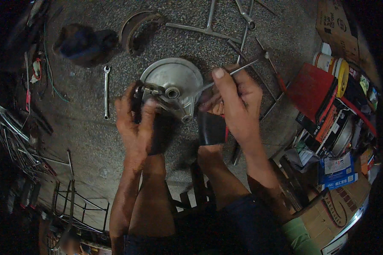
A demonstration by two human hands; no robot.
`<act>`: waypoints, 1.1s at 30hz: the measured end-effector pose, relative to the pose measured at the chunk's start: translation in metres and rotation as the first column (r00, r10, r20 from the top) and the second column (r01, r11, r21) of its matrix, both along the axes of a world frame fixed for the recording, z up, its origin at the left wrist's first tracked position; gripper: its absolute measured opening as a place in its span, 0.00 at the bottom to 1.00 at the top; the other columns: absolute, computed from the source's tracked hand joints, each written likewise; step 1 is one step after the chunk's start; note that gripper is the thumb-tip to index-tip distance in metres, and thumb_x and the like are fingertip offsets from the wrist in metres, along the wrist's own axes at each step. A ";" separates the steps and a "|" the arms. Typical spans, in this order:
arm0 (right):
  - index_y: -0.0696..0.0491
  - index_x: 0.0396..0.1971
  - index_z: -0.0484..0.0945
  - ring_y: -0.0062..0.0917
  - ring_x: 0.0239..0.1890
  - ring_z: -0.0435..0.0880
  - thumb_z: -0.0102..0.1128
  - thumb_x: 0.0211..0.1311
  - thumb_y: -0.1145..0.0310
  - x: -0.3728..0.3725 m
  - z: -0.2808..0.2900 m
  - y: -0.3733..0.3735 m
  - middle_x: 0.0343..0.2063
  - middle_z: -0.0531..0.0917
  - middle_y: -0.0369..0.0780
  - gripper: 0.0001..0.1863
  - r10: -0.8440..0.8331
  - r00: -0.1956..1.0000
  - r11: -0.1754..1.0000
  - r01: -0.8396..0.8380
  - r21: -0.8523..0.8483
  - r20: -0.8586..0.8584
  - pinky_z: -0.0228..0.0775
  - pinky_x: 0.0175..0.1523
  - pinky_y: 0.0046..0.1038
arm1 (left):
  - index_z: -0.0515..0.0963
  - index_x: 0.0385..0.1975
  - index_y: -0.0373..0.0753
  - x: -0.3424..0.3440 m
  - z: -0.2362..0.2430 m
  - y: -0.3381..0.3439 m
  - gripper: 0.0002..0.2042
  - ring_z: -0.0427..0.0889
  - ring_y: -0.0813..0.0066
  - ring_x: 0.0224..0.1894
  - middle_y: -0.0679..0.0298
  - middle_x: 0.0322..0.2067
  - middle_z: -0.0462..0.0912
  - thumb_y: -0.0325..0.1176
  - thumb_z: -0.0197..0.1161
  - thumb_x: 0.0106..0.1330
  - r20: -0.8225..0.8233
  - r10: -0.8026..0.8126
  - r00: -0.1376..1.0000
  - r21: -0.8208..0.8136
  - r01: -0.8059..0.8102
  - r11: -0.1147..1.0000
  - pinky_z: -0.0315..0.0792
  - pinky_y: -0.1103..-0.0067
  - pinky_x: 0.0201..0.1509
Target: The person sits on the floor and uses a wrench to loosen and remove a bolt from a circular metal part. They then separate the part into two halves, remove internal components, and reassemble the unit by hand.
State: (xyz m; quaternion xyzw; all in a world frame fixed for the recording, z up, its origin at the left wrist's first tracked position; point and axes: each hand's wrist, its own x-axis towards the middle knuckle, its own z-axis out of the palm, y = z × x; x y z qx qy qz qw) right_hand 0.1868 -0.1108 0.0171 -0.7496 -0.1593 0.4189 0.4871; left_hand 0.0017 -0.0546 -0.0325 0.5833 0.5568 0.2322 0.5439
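A round silver brake plate [178,76] with a central hole is held above the speckled floor, near my dark footwear [212,129]. My left hand [136,121] grips its left side around a small dark fitting [151,91]. My right hand [234,100] pinches a thin metal rod [244,68] that slants down to the plate's right side; its lower end is hard to make out. A combination wrench [107,92] lies to the left. Above the plate are a curved brake shoe [132,29] and a dark cloth bundle [78,44].
Metal T-handle tools [208,30] and bars lie at the top. At right are piled cardboard boxes [336,25], a red flat case [310,91] and containers [340,74]. Scattered tools [17,127] and a wire rack [81,208] are at left. A blurred person [70,242] shows at lower left.
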 end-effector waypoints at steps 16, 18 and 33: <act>0.62 0.33 0.72 0.31 0.28 0.77 0.49 0.67 0.62 0.018 0.020 -0.054 0.22 0.77 0.45 0.16 0.131 0.979 0.917 -0.059 -0.396 0.158 0.69 0.36 0.31 | 0.79 0.40 0.30 -0.010 0.025 0.045 0.10 0.73 0.78 0.37 0.65 0.36 0.75 0.28 0.60 0.62 -0.061 -0.174 0.983 -0.339 0.144 0.930 0.68 0.82 0.39; 0.60 0.34 0.73 0.36 0.28 0.79 0.52 0.65 0.61 0.045 0.043 -0.069 0.24 0.79 0.47 0.15 0.274 0.884 0.854 -0.042 -0.519 0.380 0.69 0.35 0.36 | 0.79 0.39 0.30 -0.022 0.003 0.047 0.10 0.74 0.79 0.36 0.64 0.31 0.77 0.28 0.60 0.60 -0.150 -0.427 0.892 0.011 0.433 0.901 0.69 0.82 0.39; 0.59 0.35 0.76 0.28 0.33 0.77 0.60 0.61 0.60 0.114 0.263 -0.200 0.28 0.79 0.41 0.16 -0.451 0.675 0.871 0.475 0.125 0.583 0.67 0.38 0.31 | 0.81 0.40 0.36 -0.095 0.038 0.107 0.12 0.84 0.64 0.28 0.55 0.26 0.84 0.32 0.63 0.57 -0.351 -0.356 0.866 0.088 0.409 0.908 0.74 0.70 0.33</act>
